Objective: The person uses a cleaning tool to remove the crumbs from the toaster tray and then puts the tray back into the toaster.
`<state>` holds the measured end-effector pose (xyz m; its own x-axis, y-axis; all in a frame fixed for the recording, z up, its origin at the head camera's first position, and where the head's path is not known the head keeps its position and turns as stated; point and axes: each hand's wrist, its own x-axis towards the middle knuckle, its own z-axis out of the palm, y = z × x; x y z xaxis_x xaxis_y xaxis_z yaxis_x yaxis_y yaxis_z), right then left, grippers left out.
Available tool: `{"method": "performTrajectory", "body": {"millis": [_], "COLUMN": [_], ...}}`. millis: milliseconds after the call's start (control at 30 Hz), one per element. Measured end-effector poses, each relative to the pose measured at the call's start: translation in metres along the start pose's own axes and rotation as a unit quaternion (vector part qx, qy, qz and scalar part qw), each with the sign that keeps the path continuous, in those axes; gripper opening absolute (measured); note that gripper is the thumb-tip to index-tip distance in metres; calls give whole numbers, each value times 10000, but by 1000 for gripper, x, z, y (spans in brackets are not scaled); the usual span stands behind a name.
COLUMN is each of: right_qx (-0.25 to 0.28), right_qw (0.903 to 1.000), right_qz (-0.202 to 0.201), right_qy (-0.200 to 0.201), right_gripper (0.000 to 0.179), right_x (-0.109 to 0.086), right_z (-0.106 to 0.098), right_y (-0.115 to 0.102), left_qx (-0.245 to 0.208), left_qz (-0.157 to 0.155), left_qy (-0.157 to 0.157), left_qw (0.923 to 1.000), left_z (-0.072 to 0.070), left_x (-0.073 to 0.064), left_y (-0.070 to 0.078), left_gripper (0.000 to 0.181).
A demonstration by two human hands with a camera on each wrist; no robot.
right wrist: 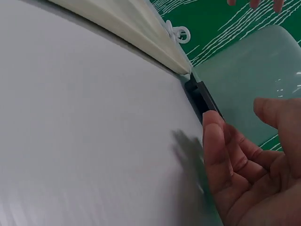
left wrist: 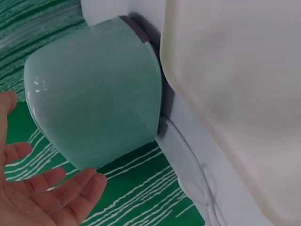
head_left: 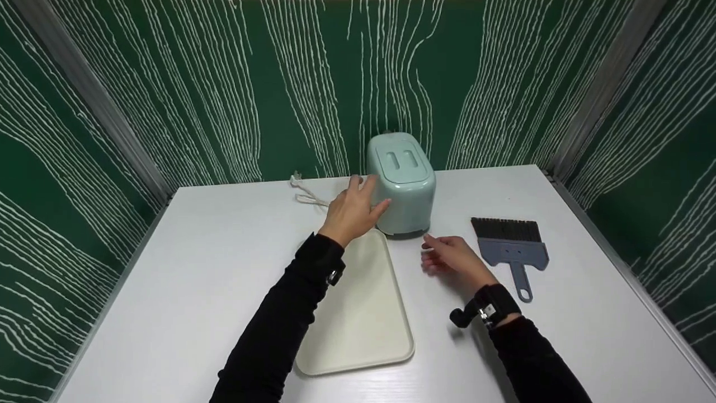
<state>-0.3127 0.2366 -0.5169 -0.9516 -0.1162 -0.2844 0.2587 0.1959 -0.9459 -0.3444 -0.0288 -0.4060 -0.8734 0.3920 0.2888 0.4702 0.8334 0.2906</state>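
A mint-green toaster [head_left: 405,196] with a lid on top stands at the back of the table. My left hand [head_left: 353,210] is beside its left side, fingers spread and holding nothing. In the left wrist view that hand [left wrist: 51,188] shows its palm and separated fingers by the toaster's rounded body [left wrist: 94,94]. Low at the toaster's front right corner is my right hand [head_left: 450,256], fingers loosely bent, thumb apart. The right wrist view has these fingertips [right wrist: 214,117] right by a dark strip [right wrist: 207,96] along the toaster's base, with nothing between thumb and fingers.
A cream tray [head_left: 363,324] lies in front of the toaster, partly under my left forearm. Right of my right hand lies a grey-blue brush [head_left: 512,252] with dark bristles. A white cord with a plug [head_left: 305,193] lies behind my left hand. Green patterned walls [head_left: 302,84] enclose the table.
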Motion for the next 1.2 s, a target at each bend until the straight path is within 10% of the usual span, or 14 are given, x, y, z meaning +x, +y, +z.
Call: {"method": "performTrajectory", "body": {"millis": [233,867,1200], "right_qx": [1283,2404,3429], "right_qw": [9914,9688,9369], "right_qz": [247,560,641], "right_qy": [-118,198,222], "right_gripper": [50,41,34], "right_x": [9,21,25], "right_z": [22,42,49], "right_y": [1,-1,-2], "left_qx": [-93,-1460,-1681], "left_qz": [-175,-1009,-1039], "left_qy": [60,319,221], "left_qw": [9998,9836,9800], "left_z": [12,39,51], "left_x": [18,31,35], "left_y": [13,22,29], "left_gripper": [65,70,66]}}
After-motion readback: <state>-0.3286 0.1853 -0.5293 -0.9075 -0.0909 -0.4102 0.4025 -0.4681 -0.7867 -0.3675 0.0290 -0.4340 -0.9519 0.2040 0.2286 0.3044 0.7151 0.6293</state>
